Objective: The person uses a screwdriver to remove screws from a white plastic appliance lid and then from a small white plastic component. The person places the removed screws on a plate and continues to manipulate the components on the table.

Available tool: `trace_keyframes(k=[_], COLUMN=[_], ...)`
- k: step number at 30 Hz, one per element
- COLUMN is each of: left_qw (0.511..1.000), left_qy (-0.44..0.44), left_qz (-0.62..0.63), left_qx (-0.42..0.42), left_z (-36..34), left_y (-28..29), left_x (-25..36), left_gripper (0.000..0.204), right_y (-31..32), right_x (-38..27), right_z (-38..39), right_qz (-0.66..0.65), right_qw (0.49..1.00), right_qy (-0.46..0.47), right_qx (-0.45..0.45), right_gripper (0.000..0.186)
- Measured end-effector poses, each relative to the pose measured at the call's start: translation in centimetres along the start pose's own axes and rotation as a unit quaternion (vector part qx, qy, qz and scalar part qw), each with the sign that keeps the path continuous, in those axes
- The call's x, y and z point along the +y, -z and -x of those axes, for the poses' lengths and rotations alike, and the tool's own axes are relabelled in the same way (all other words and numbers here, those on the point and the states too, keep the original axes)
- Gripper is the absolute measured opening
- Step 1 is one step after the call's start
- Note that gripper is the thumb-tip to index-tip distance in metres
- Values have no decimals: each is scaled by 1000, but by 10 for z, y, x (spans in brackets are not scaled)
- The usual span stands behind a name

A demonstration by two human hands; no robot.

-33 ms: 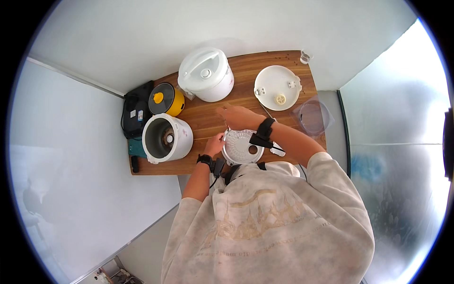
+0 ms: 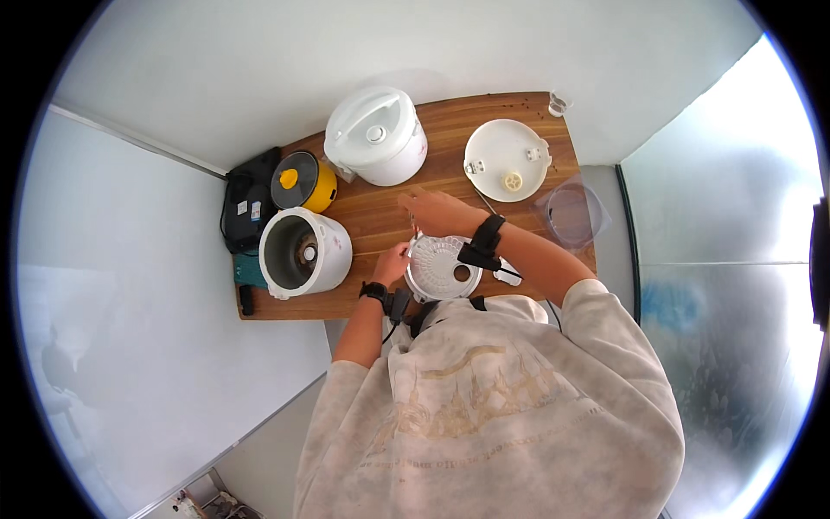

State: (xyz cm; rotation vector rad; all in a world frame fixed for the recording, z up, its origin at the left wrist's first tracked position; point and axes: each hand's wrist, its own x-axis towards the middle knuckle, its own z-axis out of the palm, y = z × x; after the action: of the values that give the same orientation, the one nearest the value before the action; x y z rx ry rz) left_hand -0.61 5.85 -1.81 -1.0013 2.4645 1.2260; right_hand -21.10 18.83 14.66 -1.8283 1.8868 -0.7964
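Observation:
In front of my body lies a round silvery rice cooker inner lid (image 2: 435,258) with a ribbed pattern and a dark hole. My left hand (image 2: 394,263) is closed at its left rim, fingers pinching the edge; a small dark spot shows by the fingertips. Above the lid's far left edge, my right hand (image 2: 437,213) is closed around a thin upright tool that looks like a screwdriver (image 2: 415,229). Its lower end reaches the rim, and its handle is mostly hidden by the fingers. Part of the lid is covered by my right wrist strap and its small black device.
An open rice cooker body (image 2: 335,253) stands left, a closed white rice cooker (image 2: 403,156) behind. Beside them are a yellow pot (image 2: 322,192) and a black case (image 2: 251,186). A white round cover (image 2: 501,147), clear plastic bin (image 2: 575,212) and small cup (image 2: 558,107) sit right.

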Motion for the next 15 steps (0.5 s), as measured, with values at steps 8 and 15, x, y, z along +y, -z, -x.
trace_keyframes(k=[8, 15], left_qw=[995, 985], left_qy=[-52, -128], left_qz=[-51, -77], left_qx=[70, 81], left_z=[-5, -25], left_y=[7, 12], left_x=[30, 49], left_gripper=[26, 15], right_y=[31, 47], right_x=[12, 15], right_z=[42, 71], right_qz=[-31, -46], right_qw=[995, 988], right_qy=[-78, -100], right_qx=[61, 110], right_gripper=[33, 29])
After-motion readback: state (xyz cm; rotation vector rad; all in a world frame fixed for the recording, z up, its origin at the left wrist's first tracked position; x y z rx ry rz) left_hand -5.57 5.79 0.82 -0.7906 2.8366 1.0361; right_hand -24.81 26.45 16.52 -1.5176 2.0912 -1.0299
